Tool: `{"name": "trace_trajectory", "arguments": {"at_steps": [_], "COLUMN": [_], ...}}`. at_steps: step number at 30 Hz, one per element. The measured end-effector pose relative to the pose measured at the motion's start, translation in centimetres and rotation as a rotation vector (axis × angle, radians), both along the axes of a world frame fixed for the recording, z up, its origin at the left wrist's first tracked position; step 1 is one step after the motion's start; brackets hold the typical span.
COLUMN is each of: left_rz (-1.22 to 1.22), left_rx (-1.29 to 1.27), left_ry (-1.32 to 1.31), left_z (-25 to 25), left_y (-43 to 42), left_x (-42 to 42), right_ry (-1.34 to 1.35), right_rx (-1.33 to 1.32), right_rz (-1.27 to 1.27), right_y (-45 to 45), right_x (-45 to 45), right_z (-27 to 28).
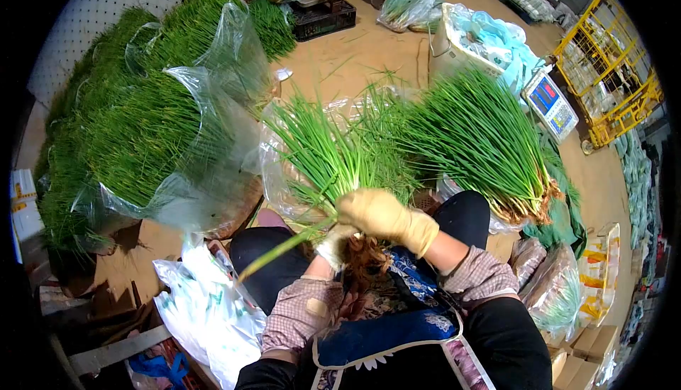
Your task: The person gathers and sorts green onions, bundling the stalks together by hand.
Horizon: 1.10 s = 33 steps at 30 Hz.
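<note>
In the head view a bunch of green onions (332, 159) is held over my lap, its leaves fanning away from me. Brown roots (369, 259) hang toward my apron. My left hand (332, 246), in a pale glove, is closed around the bunch low down, partly hidden by the other hand. In a yellowish glove, my right hand (386, 218) lies across the stalks with its fingers closed on them. A yellowish-green leaf (280, 249) sticks out to the lower left by the hands. On my right lies a big pile of green onions (479, 145), roots toward me.
Plastic-wrapped bundles of greens (152, 134) crowd the left. A digital scale (550, 102) stands right, beside a white bin (447, 46) holding blue plastic bags. Beyond is a yellow cage cart (603, 56). White bags (209, 305) lie by my left leg. A black crate (323, 21) stands ahead.
</note>
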<state>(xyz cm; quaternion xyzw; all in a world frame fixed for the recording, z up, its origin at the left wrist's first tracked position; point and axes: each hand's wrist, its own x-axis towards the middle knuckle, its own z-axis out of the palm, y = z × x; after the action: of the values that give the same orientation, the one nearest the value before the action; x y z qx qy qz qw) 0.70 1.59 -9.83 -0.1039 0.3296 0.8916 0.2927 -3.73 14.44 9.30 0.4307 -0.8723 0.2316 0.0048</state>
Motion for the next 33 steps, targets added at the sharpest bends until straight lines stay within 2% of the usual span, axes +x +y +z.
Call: {"name": "trace_trajectory", "arguments": {"at_steps": [1,5,7,8,10,11,13,16,17,19,20,22,24,26,27,28,30,31,32,33], "left_rz": [0.026,0.019,0.001,-0.005,-0.008,-0.008,-0.009,0.009,0.024,0.052,0.061,0.046,-0.086,-0.223,-0.175,-0.15,-0.075,-0.024,0.016,0.016], "left_rx": [0.011,-0.028,-0.056,-0.065,-0.084,-0.092,-0.111,-0.173,-0.213,-0.312,-0.364,-0.487,-0.717,-0.943,-0.848,-0.8,-0.64,-0.524,-0.509,-0.508], "left_ry": [0.004,0.001,0.008,0.012,0.019,0.022,0.03,0.038,0.044,0.064,0.068,0.072,0.036,-0.005,-0.027,-0.039,-0.154,-0.257,-0.238,-0.235], "left_z": [0.4,2.3,3.0,3.3,3.3,3.3,3.2,3.4,3.7,4.0,3.9,2.6,-2.7,-4.3,-3.4,-2.5,-0.7,0.8,3.0,0.9], "left_y": [0.1,0.0,0.0,-0.1,-0.2,-0.2,-0.2,-0.1,-0.1,-0.1,0.1,0.1,0.2,-0.1,-0.4,-0.6,-0.8,-0.7,-0.4,0.1], "left_x": [0.1,0.2,0.1,0.1,0.0,0.0,0.0,-0.2,-0.2,0.0,-0.1,-0.4,-1.5,-1.8,-1.6,-1.4,-1.3,-1.1,-0.7,-0.5], "right_ry": [0.042,0.079,-0.082,-0.081,-0.237,-0.236,-0.441,-0.444,-0.443,-0.395,-0.607,-0.547,-0.486,-0.404,-0.405,-0.622,-0.843,-0.5,-0.158,-0.156], "right_rx": [0.087,0.074,0.0,0.001,-0.393,-0.391,-0.502,-0.629,-0.629,-0.311,-0.44,-0.441,-0.443,-0.527,-0.526,-0.624,-0.719,-0.507,-0.29,-0.289], "right_rz": [0.065,0.09,0.111,0.112,0.104,0.105,0.124,0.093,0.096,0.035,0.046,0.05,0.055,0.046,0.049,0.025,0.0,0.087,0.168,0.167], "right_y": [-0.4,-1.2,-0.9,-0.7,-0.3,0.3,1.1,1.0,0.9,0.8,0.6,0.7,0.8,1.0,0.9,0.6,-0.2,-0.7,-0.8,-0.7], "right_x": [1.0,3.8,4.2,4.3,4.4,4.4,4.5,5.6,5.9,6.6,7.0,7.0,6.9,6.8,7.0,7.5,7.9,8.0,8.0,7.4], "right_z": [-0.8,-0.8,-0.2,-0.4,0.5,1.0,2.7,2.3,1.9,0.5,-0.3,-0.6,-0.9,-1.3,-1.2,-1.2,-0.3,0.9,2.2,3.6]}}
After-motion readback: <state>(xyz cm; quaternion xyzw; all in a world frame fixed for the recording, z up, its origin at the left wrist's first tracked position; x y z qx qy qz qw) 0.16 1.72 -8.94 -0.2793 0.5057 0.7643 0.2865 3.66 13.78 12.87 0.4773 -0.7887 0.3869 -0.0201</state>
